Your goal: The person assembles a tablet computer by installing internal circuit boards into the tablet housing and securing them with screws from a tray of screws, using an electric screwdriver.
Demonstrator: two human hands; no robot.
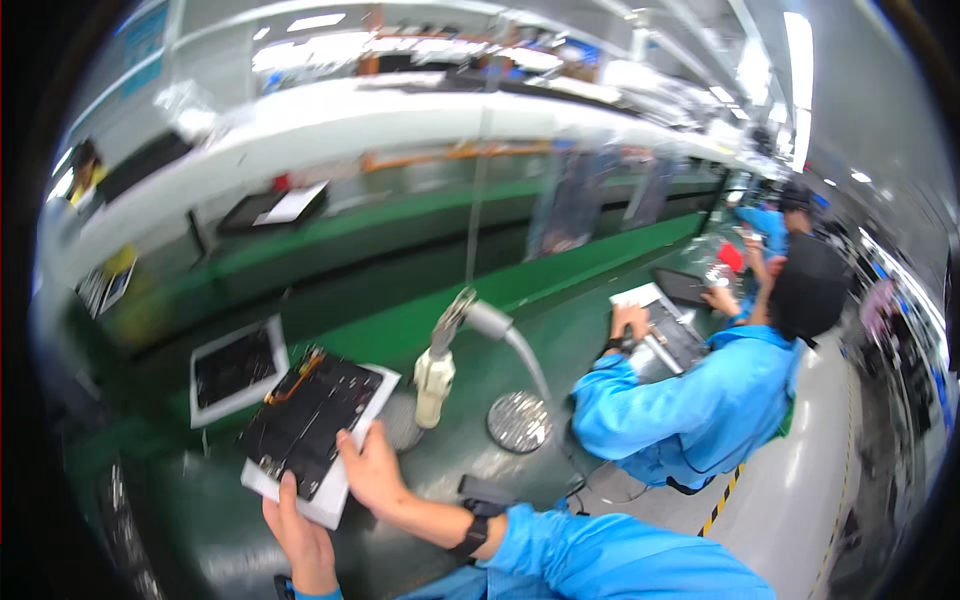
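A flat black tablet-like device point(315, 415) with an orange ribbon strip along its upper left side lies on a white sheet or tray point(372, 400). At the lower edge, my left hand point(300, 535) grips it, one finger or thumb resting on the black surface. My right hand point(372, 470) is closed on the right edge, with a digit pressed on top. The undersides of both hands' grips are hidden. To the right of the device a pale, pistol-shaped powered hand tool point(434, 385) hangs from a cord above the green bench point(470, 470).
Another black panel in a white frame point(238, 368) lies beyond the device. A round silvery dish point(518, 421) sits on the bench. At right, a co-worker in blue point(690, 395) handles a similar panel point(675, 330). A long white shelf point(400, 125) spans the back.
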